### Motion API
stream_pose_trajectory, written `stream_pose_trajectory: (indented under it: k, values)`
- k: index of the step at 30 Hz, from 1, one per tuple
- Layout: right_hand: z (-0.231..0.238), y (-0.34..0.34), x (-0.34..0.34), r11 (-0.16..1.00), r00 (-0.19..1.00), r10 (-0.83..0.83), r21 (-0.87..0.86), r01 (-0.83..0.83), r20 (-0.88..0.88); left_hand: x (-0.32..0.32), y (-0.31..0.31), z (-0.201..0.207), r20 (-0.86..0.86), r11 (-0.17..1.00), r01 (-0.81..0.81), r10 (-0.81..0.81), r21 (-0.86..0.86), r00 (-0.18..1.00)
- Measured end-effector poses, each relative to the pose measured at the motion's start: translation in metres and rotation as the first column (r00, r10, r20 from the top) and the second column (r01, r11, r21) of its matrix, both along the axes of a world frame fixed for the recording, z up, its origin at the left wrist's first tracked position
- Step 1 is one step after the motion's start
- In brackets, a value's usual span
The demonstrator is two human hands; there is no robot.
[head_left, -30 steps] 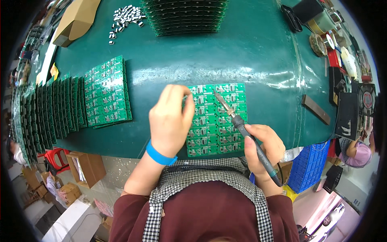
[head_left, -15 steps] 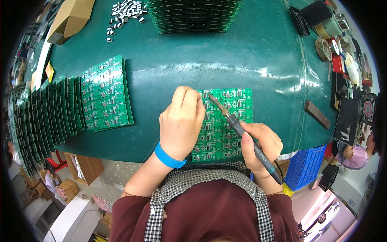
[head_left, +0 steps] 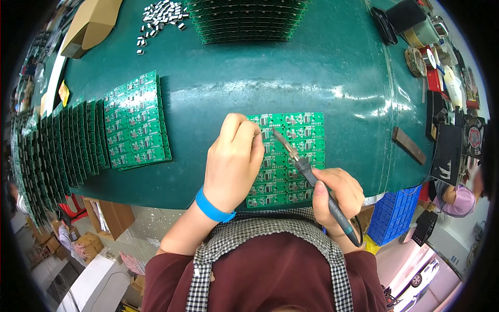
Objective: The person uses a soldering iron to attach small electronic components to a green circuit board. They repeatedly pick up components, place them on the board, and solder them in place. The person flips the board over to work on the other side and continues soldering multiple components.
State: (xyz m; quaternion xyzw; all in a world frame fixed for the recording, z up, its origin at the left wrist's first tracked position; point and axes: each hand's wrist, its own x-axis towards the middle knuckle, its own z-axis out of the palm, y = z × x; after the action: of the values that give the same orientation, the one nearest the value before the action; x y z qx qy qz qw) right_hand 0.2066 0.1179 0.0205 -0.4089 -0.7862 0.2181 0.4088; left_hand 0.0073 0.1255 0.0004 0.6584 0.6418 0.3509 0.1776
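A panel of green circuit boards (head_left: 304, 147) lies flat on the bench before me. In my right hand (head_left: 340, 195) is a soldering iron (head_left: 302, 165), held like a pen, its tip at the second row of boards in the panel's left column. My left hand (head_left: 232, 156), with a blue band (head_left: 214, 207) at the wrist, rests over the panel's left edge. Its thumb and fingers are pinched together near the iron's tip. Whatever they pinch is too small or hidden to make out.
Left of me lie stacked panels (head_left: 136, 122) beside a long leaning row of boards (head_left: 57, 151). Another stack (head_left: 247, 21) stands at the far side, near scattered small white-and-black parts (head_left: 162, 14). A dark bar (head_left: 409, 146) lies at right, with a blue crate (head_left: 393, 216) below the bench edge.
The soldering iron's tip has moved slightly nearer to me, from the top row of boards to the second row. My left hand has shifted a little, still pinched.
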Motion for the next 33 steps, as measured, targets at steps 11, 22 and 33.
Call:
stream_pose_trajectory:
  k: [11,22,33]
  values:
    - [-0.003,-0.001,0.001,0.999,1.000,0.030,0.022,-0.030,-0.005,0.004,-0.009,-0.001,0.027,0.998,-0.024,0.026,-0.060,0.999]
    - [-0.006,-0.010,0.001,0.999,0.999,0.043,0.027,-0.042,-0.012,0.008,-0.014,-0.004,0.021,0.999,0.012,-0.010,-0.050,1.000]
    - [-0.004,-0.016,0.011,0.996,0.997,0.072,0.051,-0.071,-0.022,0.004,-0.025,0.001,0.036,0.998,0.002,0.000,-0.066,0.999]
